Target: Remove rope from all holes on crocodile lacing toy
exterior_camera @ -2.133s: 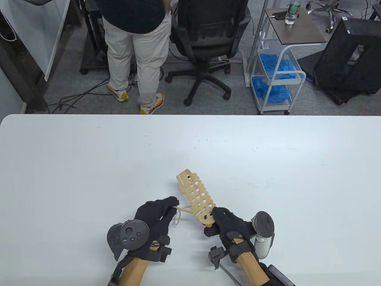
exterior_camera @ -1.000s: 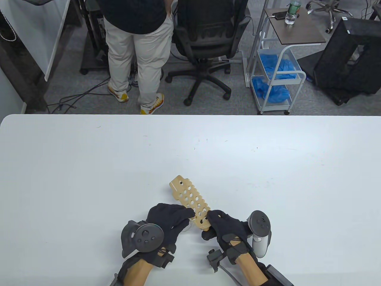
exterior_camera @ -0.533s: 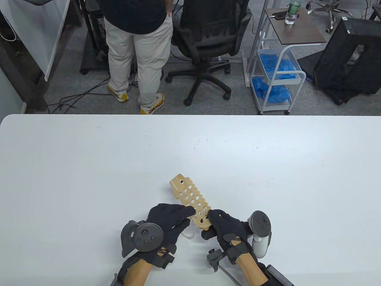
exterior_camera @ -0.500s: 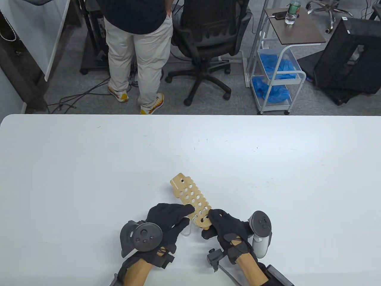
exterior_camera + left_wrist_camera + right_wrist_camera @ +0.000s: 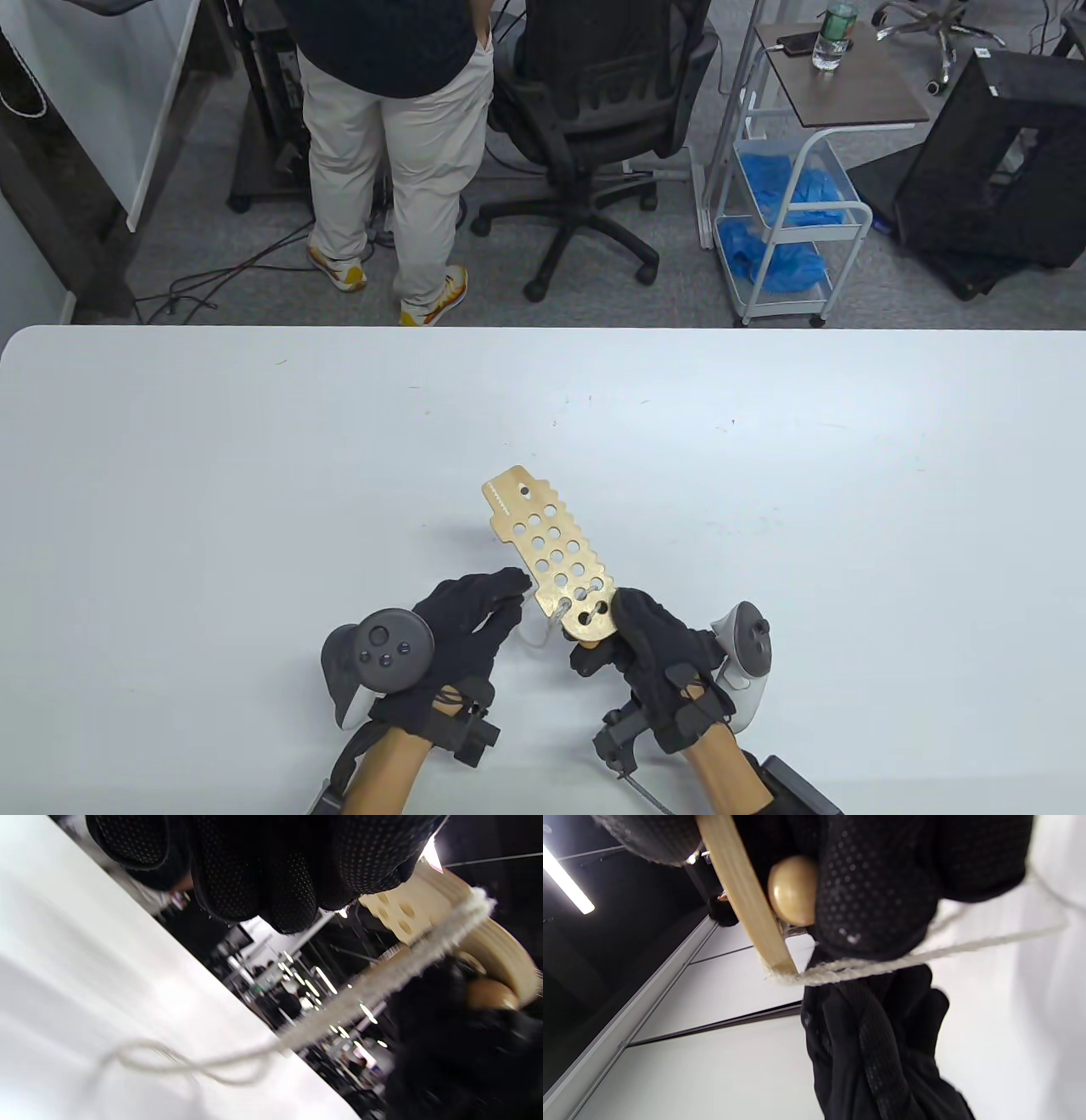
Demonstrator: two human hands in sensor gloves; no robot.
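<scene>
The wooden crocodile lacing toy [image 5: 551, 552], a tan board with several round holes, is held tilted above the white table [image 5: 254, 475]. My right hand [image 5: 632, 632] grips its near end [image 5: 742, 895], beside a wooden bead [image 5: 793, 889]. A white rope [image 5: 543, 624] runs from a hole near that end toward my left hand [image 5: 501, 594], which pinches the rope just left of the board. In the left wrist view the rope [image 5: 382, 980] stretches from the board [image 5: 441, 912] and loops loosely over the table. The rope [image 5: 882, 963] also passes under the board's edge in the right wrist view.
Beyond the table's far edge a person [image 5: 390, 127] stands by a black office chair [image 5: 594, 110]. A white cart [image 5: 789, 212] with blue material stands at the right, beside a small side table carrying a bottle [image 5: 831, 38].
The right hand has lifted and turned the board so its face shows more and its far end points further away. My left hand has drawn back to the left, pulling the rope.
</scene>
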